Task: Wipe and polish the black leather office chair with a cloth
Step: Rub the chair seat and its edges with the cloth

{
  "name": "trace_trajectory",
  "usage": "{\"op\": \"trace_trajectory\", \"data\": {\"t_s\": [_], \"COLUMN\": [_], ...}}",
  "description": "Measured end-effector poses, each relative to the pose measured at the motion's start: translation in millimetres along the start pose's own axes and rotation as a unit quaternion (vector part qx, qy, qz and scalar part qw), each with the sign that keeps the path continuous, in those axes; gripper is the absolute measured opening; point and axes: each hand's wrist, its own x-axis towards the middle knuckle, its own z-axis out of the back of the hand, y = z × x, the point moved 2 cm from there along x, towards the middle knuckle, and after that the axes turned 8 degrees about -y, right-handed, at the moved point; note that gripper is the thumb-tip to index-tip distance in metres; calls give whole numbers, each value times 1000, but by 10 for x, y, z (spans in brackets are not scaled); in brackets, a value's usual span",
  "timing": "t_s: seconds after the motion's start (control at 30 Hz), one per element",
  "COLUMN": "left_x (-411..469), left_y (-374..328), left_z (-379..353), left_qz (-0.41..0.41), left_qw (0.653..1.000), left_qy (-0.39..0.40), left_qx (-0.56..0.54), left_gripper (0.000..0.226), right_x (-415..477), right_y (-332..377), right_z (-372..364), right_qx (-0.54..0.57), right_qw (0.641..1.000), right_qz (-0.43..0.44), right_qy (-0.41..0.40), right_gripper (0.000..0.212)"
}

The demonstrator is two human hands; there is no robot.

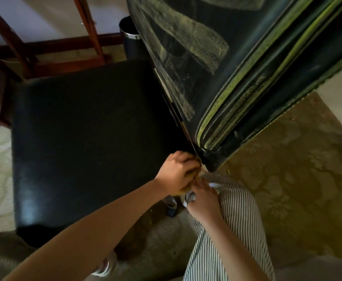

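Note:
The black leather chair fills the view: its seat (89,138) lies at the left and its backrest (216,67) rises at the upper right, streaked with yellow-green dust along the piping. My left hand (176,171) is closed around a small yellowish cloth (188,189) at the lower corner where seat and backrest meet. My right hand (202,197) sits just below it, fingers touching the same cloth, resting against my striped trouser knee (237,199). Most of the cloth is hidden inside the hands.
A dark wooden table frame (44,57) stands beyond the seat at the upper left. A black cylindrical bin with a chrome band (130,39) stands behind the chair. Patterned beige carpet (287,169) covers the floor at right. My shoe (105,266) shows below.

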Motion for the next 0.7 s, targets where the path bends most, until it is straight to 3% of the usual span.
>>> {"op": "trace_trajectory", "data": {"t_s": [0.07, 0.17, 0.33, 0.7], "left_x": [-67, 53, 397, 1119], "left_y": [21, 101, 285, 933], "left_z": [-19, 20, 168, 292], "left_qz": [-63, -71, 57, 192], "left_qw": [998, 997, 998, 970], "left_qy": [18, 23, -10, -109], "left_qx": [5, 11, 23, 99], "left_gripper": [33, 39, 32, 27], "right_x": [-21, -19, 25, 637], "right_y": [14, 31, 156, 264], "right_z": [-3, 22, 76, 69], "right_qx": [7, 35, 66, 21], "right_qw": [1000, 999, 994, 992], "right_qz": [-5, -18, 29, 31], "right_qy": [-8, -22, -77, -123], "right_gripper": [56, 65, 62, 62]}}
